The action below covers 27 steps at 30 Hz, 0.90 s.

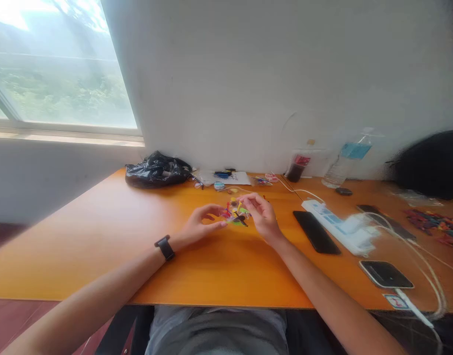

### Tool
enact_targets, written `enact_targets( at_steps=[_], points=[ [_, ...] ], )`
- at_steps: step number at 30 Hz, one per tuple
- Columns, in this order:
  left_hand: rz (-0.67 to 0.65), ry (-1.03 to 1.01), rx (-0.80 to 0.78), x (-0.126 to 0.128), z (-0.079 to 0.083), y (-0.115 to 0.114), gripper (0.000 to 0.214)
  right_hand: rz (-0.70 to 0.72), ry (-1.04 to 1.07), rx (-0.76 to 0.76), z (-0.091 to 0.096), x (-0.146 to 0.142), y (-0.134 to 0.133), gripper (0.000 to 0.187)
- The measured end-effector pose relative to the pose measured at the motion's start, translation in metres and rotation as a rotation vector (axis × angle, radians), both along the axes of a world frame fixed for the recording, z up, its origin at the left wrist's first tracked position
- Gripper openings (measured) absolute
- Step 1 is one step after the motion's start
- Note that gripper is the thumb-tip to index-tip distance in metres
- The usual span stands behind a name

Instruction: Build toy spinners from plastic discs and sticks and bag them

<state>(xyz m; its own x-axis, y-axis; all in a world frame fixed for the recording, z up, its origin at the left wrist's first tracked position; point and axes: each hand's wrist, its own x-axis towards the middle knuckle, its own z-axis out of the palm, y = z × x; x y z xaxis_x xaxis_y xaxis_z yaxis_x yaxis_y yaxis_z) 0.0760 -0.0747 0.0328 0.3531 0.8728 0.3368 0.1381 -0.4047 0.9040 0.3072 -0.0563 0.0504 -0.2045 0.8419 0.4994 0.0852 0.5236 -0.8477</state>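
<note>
Between my two hands, above the middle of the table, is a bunch of small coloured plastic pieces (pixel 237 215) in yellow, red, purple, green and black. Their exact kind is too small to make out. My left hand (pixel 204 221), with a dark watch on its wrist, grips the bunch from the left with its thumb below and fingers curled above. From the upper right, my right hand (pixel 261 214) has its fingertips closed at the top of the bunch, by a yellow piece. Its fingers partly hide the far side.
A black plastic bag (pixel 158 170) lies at the back left. To the right are a black phone (pixel 316 231), a white power strip (pixel 333 224) with cables, and another charging device (pixel 386 274). Two bottles, one dark-filled (pixel 297 166) and one clear (pixel 337 170), stand by the wall.
</note>
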Motion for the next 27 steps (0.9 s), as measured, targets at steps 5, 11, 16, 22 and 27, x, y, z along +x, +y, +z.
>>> enact_targets(
  at_steps=[5, 11, 16, 22, 27],
  points=[
    [0.011, -0.008, -0.022, 0.000, 0.000, 0.000, 0.046, 0.006, -0.011, 0.022, 0.002, 0.002, 0.000, 0.030],
    [-0.006, 0.000, -0.043, 0.001, -0.002, 0.000, 0.046, 0.005, -0.040, 0.081, 0.002, 0.004, -0.001, 0.027],
    [-0.020, 0.007, -0.067, 0.002, 0.003, -0.003, 0.043, -0.009, -0.080, 0.089, 0.005, 0.004, -0.005, 0.026],
    [-0.006, -0.010, -0.077, 0.002, 0.007, -0.007, 0.035, 0.009, -0.122, 0.045, 0.001, 0.001, -0.004, 0.025],
    [-0.016, -0.019, -0.107, -0.002, 0.008, -0.009, 0.046, 0.010, 0.000, -0.045, -0.006, 0.005, 0.002, 0.026]
  ],
)
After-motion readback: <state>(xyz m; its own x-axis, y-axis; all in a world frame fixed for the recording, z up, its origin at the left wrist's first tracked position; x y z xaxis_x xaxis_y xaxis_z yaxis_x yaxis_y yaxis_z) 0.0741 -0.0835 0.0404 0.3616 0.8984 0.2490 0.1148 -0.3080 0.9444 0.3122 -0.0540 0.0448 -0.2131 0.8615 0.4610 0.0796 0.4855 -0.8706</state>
